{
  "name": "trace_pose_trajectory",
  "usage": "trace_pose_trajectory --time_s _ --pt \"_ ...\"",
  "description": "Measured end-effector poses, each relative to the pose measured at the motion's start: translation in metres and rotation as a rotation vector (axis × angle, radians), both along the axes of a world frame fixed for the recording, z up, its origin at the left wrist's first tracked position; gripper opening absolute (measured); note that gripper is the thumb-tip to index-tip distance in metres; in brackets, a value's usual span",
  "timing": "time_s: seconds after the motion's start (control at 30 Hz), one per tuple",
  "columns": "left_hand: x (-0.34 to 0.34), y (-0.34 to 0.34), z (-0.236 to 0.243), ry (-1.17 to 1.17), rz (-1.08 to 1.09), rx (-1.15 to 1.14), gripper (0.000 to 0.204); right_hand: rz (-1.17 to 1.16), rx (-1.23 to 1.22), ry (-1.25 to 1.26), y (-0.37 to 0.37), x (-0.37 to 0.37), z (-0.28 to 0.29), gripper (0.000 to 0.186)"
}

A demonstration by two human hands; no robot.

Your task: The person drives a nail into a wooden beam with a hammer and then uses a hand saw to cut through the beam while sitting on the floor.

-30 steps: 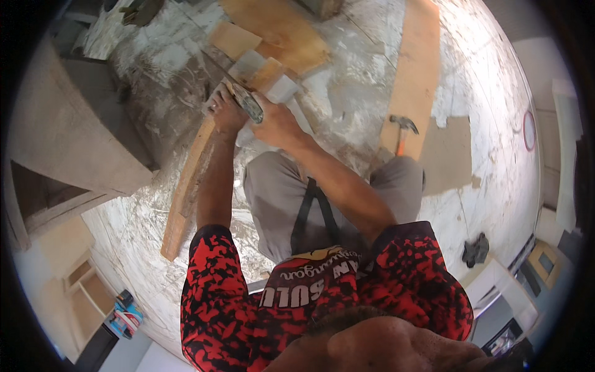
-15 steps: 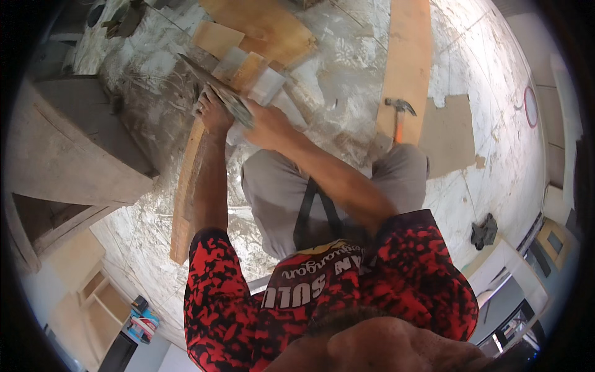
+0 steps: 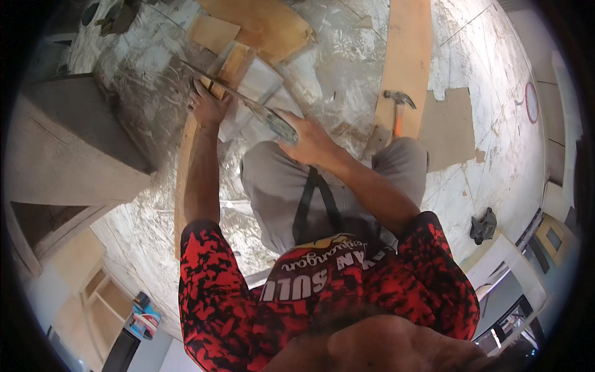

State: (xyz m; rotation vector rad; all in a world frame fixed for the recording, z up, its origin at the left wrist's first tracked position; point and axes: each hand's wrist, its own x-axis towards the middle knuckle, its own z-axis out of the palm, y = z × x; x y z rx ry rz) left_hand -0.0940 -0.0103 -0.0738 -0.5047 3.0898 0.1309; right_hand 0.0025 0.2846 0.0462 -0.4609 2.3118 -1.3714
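My right hand (image 3: 305, 137) is closed around the grey-green handle of a hand saw (image 3: 251, 104). Its blade points up and left, lying across a short wooden piece (image 3: 238, 64) just beyond my left hand. My left hand (image 3: 208, 106) grips the far end of a long wooden plank (image 3: 188, 149), fingers over it near the blade. That plank runs back beneath my left forearm, which hides part of it. Whether the short piece and the plank are joined cannot be told. Pale translucent sheets (image 3: 263, 80) lie beside the short piece.
A claw hammer (image 3: 398, 111) with an orange handle rests on a long board (image 3: 406, 49) at right, beside a brown cardboard sheet (image 3: 447, 127). Wide plywood (image 3: 273, 28) and a smaller panel (image 3: 214, 32) lie ahead. A grey wooden structure (image 3: 80, 146) stands left. Dark cloth (image 3: 483, 225) lies right.
My right hand has drawn the saw back to the right and toward me, showing more of its handle. My left hand has shifted slightly, and its fingers now show more clearly.
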Motion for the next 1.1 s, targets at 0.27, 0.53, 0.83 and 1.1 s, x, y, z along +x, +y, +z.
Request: trace_pose_trajectory --time_s 0.27,0.53,0.83,1.1 --pt "-0.001 -0.003 -0.006 0.050 -0.023 -0.054 0.122 -0.046 -0.182 0.015 0.028 0.032 -0.006 0.070" --pt "-0.007 -0.016 -0.021 -0.014 -0.005 0.001 0.120 -0.060 -0.115 0.075 -0.004 0.011 -0.010 0.068" --pt "-0.019 -0.010 -0.031 0.085 -0.072 -0.062 0.118 -0.067 -0.131 0.254 -0.093 -0.091 -0.043 0.065" --pt "0.003 -0.008 0.002 0.032 -0.012 0.005 0.118 0.066 -0.077 -0.040 0.063 0.062 0.015 0.081"
